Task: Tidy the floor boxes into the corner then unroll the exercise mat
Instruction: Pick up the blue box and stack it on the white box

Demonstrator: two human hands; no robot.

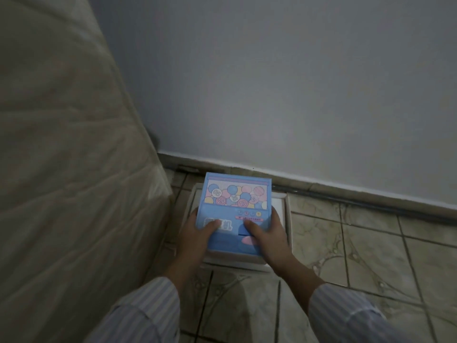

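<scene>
A blue box (235, 201) printed with coloured numbered balls lies flat on top of a larger white box (284, 209) in the corner of the floor, close to the wall. My left hand (197, 233) grips the blue box's left side with the thumb on top. At its near right corner, my right hand (267, 236) holds on the same way. The exercise mat is not in sight.
A plastic-wrapped mattress (74, 157) leans on the left, right beside the boxes. The grey wall (296, 95) and its skirting (321, 186) run behind them. Tiled floor (358, 256) spreads to the right and toward me.
</scene>
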